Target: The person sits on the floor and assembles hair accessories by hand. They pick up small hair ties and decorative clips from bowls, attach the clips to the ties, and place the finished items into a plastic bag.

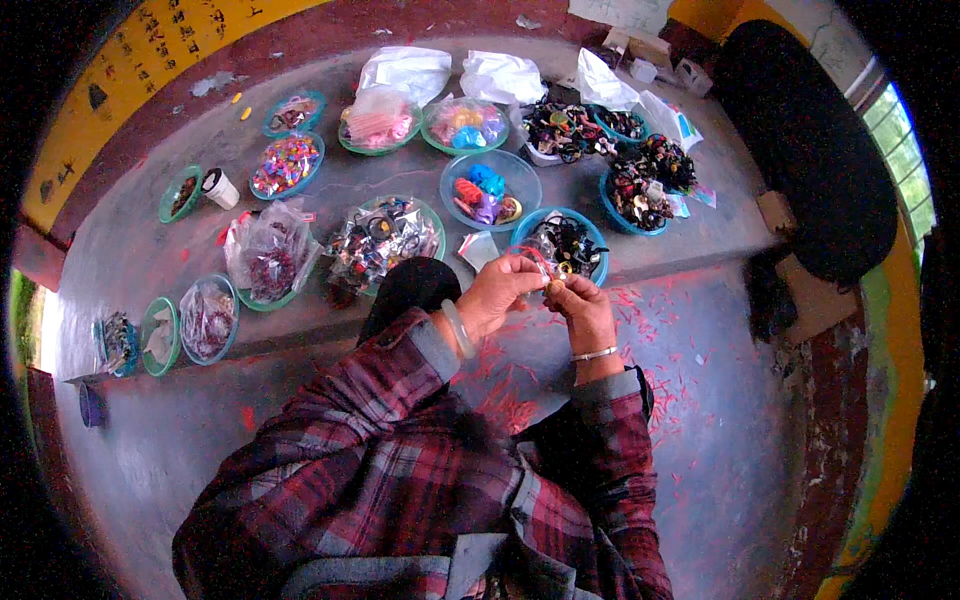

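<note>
Frame centre: left hand (492, 294) pinching thin red strand (538, 259); right hand (584, 312) pinching small gold-coloured piece (555, 287). Just above, round blue plastic basin (603, 264) holding jumbled black pieces (570, 238).

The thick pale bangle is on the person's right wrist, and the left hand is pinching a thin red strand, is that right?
Not quite: the thick pale bangle is on the left wrist, as the head view shows; the right wrist wears a thinner silvery bangle. The left hand is indeed pinching a thin red strand.
</note>
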A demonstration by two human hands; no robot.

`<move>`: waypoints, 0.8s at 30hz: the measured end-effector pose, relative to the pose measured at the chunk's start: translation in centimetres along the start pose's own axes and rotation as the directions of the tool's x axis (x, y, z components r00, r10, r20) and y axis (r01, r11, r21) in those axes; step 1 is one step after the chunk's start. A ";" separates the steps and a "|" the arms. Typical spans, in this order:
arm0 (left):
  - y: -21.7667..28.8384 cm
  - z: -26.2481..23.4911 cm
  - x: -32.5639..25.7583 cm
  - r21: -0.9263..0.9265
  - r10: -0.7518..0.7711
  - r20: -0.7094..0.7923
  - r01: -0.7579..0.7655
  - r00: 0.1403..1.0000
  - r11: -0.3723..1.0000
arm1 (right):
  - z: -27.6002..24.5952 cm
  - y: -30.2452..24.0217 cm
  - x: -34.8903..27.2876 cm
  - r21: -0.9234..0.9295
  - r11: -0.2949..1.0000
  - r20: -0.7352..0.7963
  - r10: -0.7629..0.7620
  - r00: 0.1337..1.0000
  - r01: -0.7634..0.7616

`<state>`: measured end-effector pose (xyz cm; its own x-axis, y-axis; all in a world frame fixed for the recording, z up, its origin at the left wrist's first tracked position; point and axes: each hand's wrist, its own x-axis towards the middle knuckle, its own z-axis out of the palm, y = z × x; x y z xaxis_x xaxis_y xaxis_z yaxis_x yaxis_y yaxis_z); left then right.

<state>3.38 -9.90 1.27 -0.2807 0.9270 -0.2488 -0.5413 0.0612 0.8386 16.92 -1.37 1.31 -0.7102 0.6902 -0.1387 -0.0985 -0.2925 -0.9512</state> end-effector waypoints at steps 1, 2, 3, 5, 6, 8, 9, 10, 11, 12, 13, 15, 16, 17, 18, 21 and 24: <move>0.0 -0.1 -0.2 -0.001 -0.005 0.000 0.005 1.000 1.000 | 0.0 0.2 -0.1 0.002 1.000 -0.004 -0.006 1.000 0.006; -0.1 -0.2 -0.3 -0.002 -0.010 0.000 0.010 1.000 1.000 | 0.0 0.3 -0.1 0.004 1.000 -0.008 -0.013 1.000 0.013; -0.2 -0.4 -0.4 -0.002 -0.017 0.000 0.017 1.000 1.000 | 0.0 0.4 -0.2 0.001 1.000 -0.021 -0.021 1.000 0.021; -0.4 -0.6 -0.5 -0.011 -0.010 0.010 0.010 1.000 1.000 | 0.3 0.5 -0.3 -0.004 0.999 -0.048 -0.036 0.998 0.036; -0.5 -0.6 -0.5 -0.015 -0.006 0.014 0.006 1.000 1.000 | 0.3 0.4 -0.3 -0.008 0.999 -0.049 -0.040 0.998 0.040; -0.6 -0.5 -0.6 -0.049 0.021 0.023 -0.020 1.000 0.999 | 0.3 0.3 -0.4 -0.016 0.999 -0.051 -0.048 0.998 0.047; -0.7 -0.5 -0.6 -0.066 0.033 0.027 -0.032 0.999 0.997 | 0.3 0.3 -0.4 -0.010 0.999 -0.058 -0.039 0.998 0.039; -0.6 -0.4 -0.6 -0.083 0.022 0.006 -0.021 1.000 0.996 | 0.4 0.2 -0.4 -0.005 1.000 -0.064 -0.030 0.997 0.030; -0.5 -0.3 -0.6 -0.101 0.009 -0.014 -0.011 1.000 0.995 | 0.4 0.1 -0.4 0.001 1.000 -0.071 -0.021 0.997 0.021; -0.5 -0.2 -0.5 -0.120 -0.006 -0.033 0.002 0.999 0.993 | 0.3 0.1 -0.4 0.012 1.000 -0.071 -0.018 0.997 0.019; -0.4 0.0 -0.5 -0.136 -0.011 -0.032 0.006 0.999 0.991 | 0.2 0.2 -0.4 0.023 1.000 -0.071 -0.015 0.997 0.016; -0.2 0.2 -0.6 -0.169 -0.022 -0.031 0.016 0.999 0.985 | 0.1 0.1 -0.5 0.035 0.999 -0.072 -0.004 0.997 0.007; -0.3 0.3 -0.5 -0.174 -0.017 -0.044 0.009 0.999 0.985 | 0.2 -0.1 -0.6 0.035 0.999 -0.072 0.003 0.997 -0.001; -0.5 0.4 -0.4 -0.178 -0.012 -0.057 0.002 0.998 0.984 | 0.3 -0.2 -0.6 0.035 0.999 -0.072 0.011 0.997 -0.008; -0.6 0.4 -0.2 -0.183 -0.008 -0.069 -0.005 0.998 0.983 | 0.2 -0.2 -0.6 0.027 1.000 -0.081 0.014 0.997 -0.012; -1.6 -0.4 0.6 -0.170 0.003 -0.034 -0.009 0.999 0.985 | 0.0 0.0 -0.4 -0.014 1.000 -0.094 0.012 0.996 -0.013; -2.3 -0.8 1.2 -0.095 0.067 0.012 -0.065 0.998 0.993 | -0.1 0.3 -0.1 -0.049 0.999 -0.087 0.002 0.996 -0.006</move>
<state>3.68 -9.22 -1.37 -0.3069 0.9333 -0.1867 -0.5948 -0.0349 0.8031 17.05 -1.44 0.99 -0.6469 0.7447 -0.1640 -0.0596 -0.2638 -0.9627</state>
